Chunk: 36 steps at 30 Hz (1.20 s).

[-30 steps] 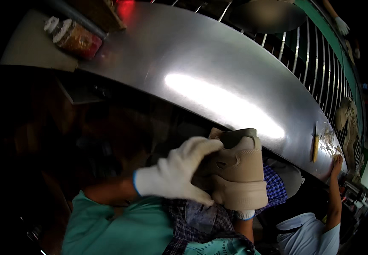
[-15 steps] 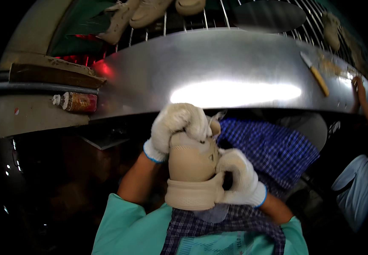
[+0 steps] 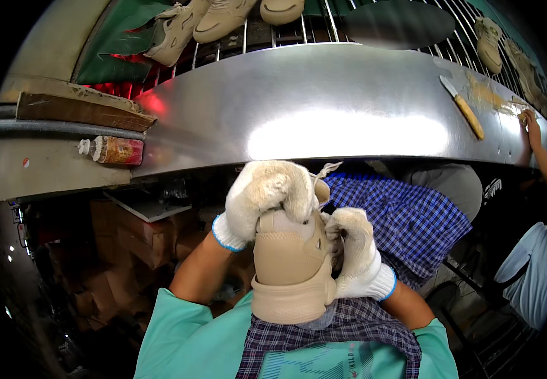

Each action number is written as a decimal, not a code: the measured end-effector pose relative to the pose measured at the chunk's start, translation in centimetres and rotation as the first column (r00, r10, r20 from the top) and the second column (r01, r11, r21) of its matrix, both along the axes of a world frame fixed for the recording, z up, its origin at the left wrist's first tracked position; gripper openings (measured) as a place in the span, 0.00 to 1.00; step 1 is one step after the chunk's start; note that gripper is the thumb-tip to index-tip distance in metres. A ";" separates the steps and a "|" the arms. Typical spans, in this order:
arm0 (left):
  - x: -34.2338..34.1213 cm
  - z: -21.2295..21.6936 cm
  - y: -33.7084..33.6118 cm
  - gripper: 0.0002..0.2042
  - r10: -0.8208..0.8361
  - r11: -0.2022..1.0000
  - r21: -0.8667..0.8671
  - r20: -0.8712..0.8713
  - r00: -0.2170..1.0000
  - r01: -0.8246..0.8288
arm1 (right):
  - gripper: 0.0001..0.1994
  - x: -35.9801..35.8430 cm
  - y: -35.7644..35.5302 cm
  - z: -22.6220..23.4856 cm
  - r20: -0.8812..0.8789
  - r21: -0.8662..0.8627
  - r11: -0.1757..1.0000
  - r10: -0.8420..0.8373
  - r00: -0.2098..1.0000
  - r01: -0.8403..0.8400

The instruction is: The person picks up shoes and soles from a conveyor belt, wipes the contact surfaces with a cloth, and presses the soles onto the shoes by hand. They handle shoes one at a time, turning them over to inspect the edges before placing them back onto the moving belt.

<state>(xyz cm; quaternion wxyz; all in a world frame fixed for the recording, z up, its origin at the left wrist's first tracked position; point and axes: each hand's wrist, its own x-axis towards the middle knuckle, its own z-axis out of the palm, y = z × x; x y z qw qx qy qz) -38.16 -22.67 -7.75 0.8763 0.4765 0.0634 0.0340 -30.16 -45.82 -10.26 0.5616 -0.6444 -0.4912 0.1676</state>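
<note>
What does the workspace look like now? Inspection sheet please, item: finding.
Surface: curved shiny metal bench, bare in the middle.
Job's things: tan boot upper, held over the lap.
Clutter: knife with wooden handle, small bottle lying on its side, wooden board.
Grippers: left hand, gloved, grips the boot's top; right hand, gloved, holds its side.
Cables: nothing seen.
Surroundings: wire rack carrying tan shoes; another person's hand on the bench at right.

Two gloved hands gripping a tan boot over the lap.

Left hand clamped over the boot toe, right hand wrapped around its side; beyond, steel bench bearing knife and bottle, more shoes on wire rack.
</note>
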 end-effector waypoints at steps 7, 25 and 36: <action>-0.4 8.9 -1.1 0.26 0.177 0.984 0.046 -0.125 0.976 -0.172 | 0.47 5.4 1.0 7.4 0.207 0.028 0.993 0.108 0.972 -0.116; 16.7 13.6 -0.6 0.40 0.339 0.404 0.763 0.387 0.857 -0.504 | 0.31 25.5 6.6 25.8 0.017 -0.537 0.825 -0.199 0.980 0.177; 17.3 13.8 0.3 0.42 0.454 0.291 0.788 0.385 0.804 -0.542 | 0.15 27.0 12.7 20.3 0.703 -0.094 0.846 -0.317 0.636 0.525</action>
